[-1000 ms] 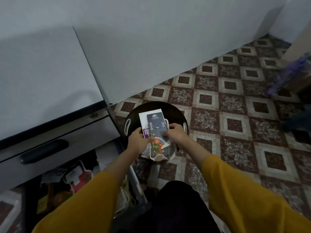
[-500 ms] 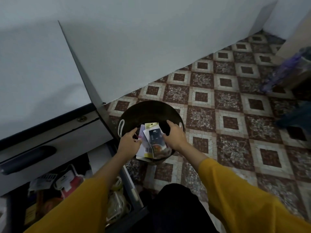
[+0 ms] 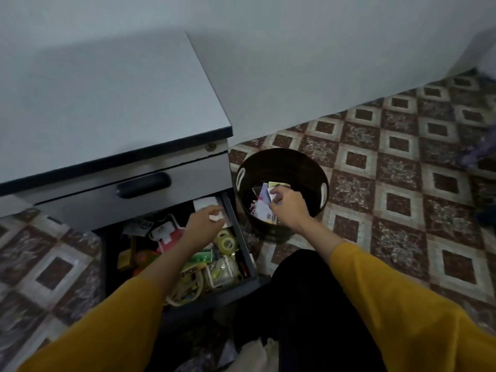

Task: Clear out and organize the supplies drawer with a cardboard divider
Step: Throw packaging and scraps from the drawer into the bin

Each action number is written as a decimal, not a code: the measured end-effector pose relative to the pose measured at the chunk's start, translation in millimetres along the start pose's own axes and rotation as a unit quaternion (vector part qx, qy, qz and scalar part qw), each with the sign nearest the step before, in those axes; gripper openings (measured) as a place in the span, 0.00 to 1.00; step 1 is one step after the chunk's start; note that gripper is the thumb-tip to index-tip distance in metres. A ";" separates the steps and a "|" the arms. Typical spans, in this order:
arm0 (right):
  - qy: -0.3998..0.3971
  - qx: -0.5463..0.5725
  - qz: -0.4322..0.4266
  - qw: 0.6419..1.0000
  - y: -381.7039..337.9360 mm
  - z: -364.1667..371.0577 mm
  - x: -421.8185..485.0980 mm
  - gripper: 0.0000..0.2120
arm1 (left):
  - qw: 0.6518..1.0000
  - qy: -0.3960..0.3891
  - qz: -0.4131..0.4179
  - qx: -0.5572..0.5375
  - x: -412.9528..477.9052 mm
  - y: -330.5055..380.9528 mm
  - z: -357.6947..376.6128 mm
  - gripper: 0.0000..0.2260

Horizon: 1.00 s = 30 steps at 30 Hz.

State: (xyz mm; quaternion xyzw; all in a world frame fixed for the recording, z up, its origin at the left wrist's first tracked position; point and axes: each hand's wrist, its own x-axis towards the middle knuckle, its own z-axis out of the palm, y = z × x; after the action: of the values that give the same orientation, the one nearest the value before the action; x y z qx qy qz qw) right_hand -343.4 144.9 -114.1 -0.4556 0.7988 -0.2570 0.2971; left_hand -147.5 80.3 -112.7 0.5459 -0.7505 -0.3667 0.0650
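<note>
right hand (image 3: pixel 288 208) pinches packaging (image 3: pixel 264 197) in bin (image 3: pixel 281 157), barcode showing; left hand (image 3: pixel 205 220) on white card (image 3: pixel 205 204), grip unclear; drawer's (image 3: pixel 241 241) length runs toward person.

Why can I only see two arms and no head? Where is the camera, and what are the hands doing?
The camera sits on the person's head, looking down, so you see only their arms in yellow sleeves. The left hand reaches into the open drawer, full of supplies such as tape rolls, at a white card. The right hand is inside the dark round bin on the tiled floor, fingers on discarded papers. Whether either hand truly grips anything is too blurry to tell.
</note>
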 end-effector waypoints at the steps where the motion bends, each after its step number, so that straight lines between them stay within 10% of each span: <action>1: 0.000 0.005 -0.013 1.000 -8.4 6.7 -4.4 0.13 | 1.000 0.008 -0.005 -0.006 -9.8 -8.1 -8.1 0.17; 17: -0.073 -0.011 -0.085 0.994 -71.3 108.4 -31.4 0.09 | 0.989 0.077 -0.097 -0.077 -83.9 -119.0 -60.6 0.04; 30: -0.123 -0.043 -0.058 0.990 -73.4 164.2 -4.6 0.09 | 0.991 0.016 -0.129 0.012 -46.8 -180.2 -50.7 0.20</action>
State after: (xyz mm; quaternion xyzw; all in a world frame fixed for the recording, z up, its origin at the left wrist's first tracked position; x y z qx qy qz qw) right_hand -182.9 92.7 -176.5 -0.5415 0.7387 -0.1815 0.3580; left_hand 35.4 72.3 -173.9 0.6445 -0.6771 -0.3544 0.0223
